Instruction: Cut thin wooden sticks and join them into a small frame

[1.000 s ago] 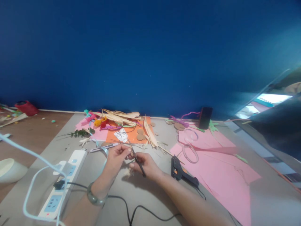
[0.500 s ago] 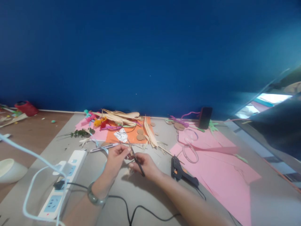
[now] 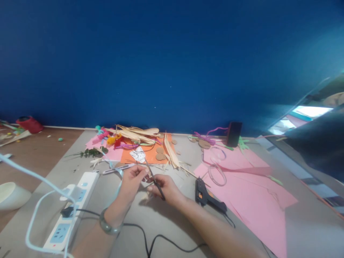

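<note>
Near the middle of the table, my right hand point(image 3: 168, 190) is closed around a slim black pair of tweezers point(image 3: 158, 186). The tool slants up and left, its narrow tip beyond my fingers. Close beside it, my left hand point(image 3: 134, 181) pinches thumb and fingertips together at a tiny pale bit, too small and blurred to name. A bracelet point(image 3: 107, 224) circles my left wrist. Just below the hands lie some pale shreds point(image 3: 146, 196), partly in shadow. Behind them is orange paper point(image 3: 129, 156) with cork-coloured discs point(image 3: 160, 156) and a dried husk strip point(image 3: 170, 152).
A glue gun point(image 3: 206, 197) lies right of my hands, beside pink paper sheets point(image 3: 258, 211). A white power strip point(image 3: 77, 206) with cables stands left. Husks point(image 3: 138, 132), a leafy sprig point(image 3: 92, 152), a utility knife point(image 3: 118, 168) and an upright phone point(image 3: 234, 134) lie farther back. A blue wall point(image 3: 172, 64) borders the table.
Almost nothing differs. Both hands keep their grips, the tweezers have shifted very slightly, and the view has moved by a few pixels.
</note>
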{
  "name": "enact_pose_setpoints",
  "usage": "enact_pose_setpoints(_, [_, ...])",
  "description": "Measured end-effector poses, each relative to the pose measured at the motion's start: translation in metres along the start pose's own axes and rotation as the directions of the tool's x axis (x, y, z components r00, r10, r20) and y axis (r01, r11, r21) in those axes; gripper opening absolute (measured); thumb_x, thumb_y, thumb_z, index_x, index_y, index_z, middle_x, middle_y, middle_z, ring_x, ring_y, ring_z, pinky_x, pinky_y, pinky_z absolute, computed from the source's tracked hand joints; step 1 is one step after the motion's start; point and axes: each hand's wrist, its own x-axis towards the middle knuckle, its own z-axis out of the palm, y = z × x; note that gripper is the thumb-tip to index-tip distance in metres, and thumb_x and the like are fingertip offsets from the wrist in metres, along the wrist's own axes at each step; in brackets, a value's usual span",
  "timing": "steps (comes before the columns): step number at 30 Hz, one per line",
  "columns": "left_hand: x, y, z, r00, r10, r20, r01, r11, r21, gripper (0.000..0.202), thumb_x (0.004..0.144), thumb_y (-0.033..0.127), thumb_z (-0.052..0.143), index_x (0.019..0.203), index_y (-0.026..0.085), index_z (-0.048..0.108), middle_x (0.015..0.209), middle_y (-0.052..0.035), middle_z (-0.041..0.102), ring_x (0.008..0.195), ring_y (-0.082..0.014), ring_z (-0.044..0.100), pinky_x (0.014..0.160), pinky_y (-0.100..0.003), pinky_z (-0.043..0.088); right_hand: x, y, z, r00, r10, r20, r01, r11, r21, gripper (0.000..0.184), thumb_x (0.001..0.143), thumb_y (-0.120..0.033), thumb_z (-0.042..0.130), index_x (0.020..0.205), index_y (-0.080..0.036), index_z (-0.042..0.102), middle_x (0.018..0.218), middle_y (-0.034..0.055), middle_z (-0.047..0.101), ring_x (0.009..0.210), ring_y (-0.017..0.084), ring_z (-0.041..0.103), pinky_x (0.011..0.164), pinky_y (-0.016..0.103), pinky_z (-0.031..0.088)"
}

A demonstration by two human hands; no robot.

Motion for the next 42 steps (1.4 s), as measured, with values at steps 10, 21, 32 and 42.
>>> enact_pose_setpoints(10, [0.001,0.0,-0.001,1.0,0.007,-0.003,-0.007,1.0,0.01,0.019,0.07,0.032,0.069,0.064,0.015,0.064,0.054,0.0003,0.061,0.053,-0.0108,0.053,0.056,-0.021,0.041,-0.001,-0.006,-0.001,0.998,-0.023,-0.064,0.022,1.0,-0.016,0.04,0.059,-0.046,0.077,0.079,-0.014,0.064,0.048,-0.0058,0.049,0.041,0.007,0.04,0.042,0.021,0.032])
enact_pose_setpoints(21, [0.001,-0.006,0.001,0.954,-0.209,0.216,0.241,0.961,-0.137,0.021,0.068,0.029,0.072,0.077,0.014,0.061,0.061,0.0007,0.062,0.05,-0.0075,0.053,0.052,-0.02,0.039,0.001,-0.01,-0.017,0.95,-0.178,-0.256,0.229,0.955,0.187,0.043,0.066,-0.032,0.075,0.103,-0.019,0.057,0.083,0.0044,0.067,0.067,0.015,0.06,0.064,0.028,0.046])
enact_pose_setpoints(32, [-0.005,-0.007,0.0,0.85,-0.255,0.46,0.416,0.861,-0.291,0.023,0.073,0.022,0.069,0.085,0.019,0.05,0.063,0.0017,0.061,0.054,-0.0083,0.054,0.054,-0.018,0.041,0.001,-0.008,-0.017,0.975,-0.168,-0.145,0.204,0.937,0.284,0.042,0.067,-0.027,0.075,0.102,-0.02,0.053,0.075,-0.0012,0.061,0.061,0.013,0.059,0.063,0.027,0.046])
enact_pose_setpoints(42, [-0.002,-0.011,-0.001,0.895,-0.239,0.376,0.345,0.906,-0.245,0.019,0.074,0.022,0.069,0.08,0.016,0.052,0.061,0.0017,0.06,0.052,-0.0063,0.052,0.054,-0.017,0.04,0.002,-0.007,-0.017,0.975,-0.15,-0.161,0.184,0.958,0.219,0.041,0.066,-0.024,0.076,0.1,-0.017,0.056,0.069,-0.0021,0.06,0.059,0.011,0.056,0.056,0.022,0.042])
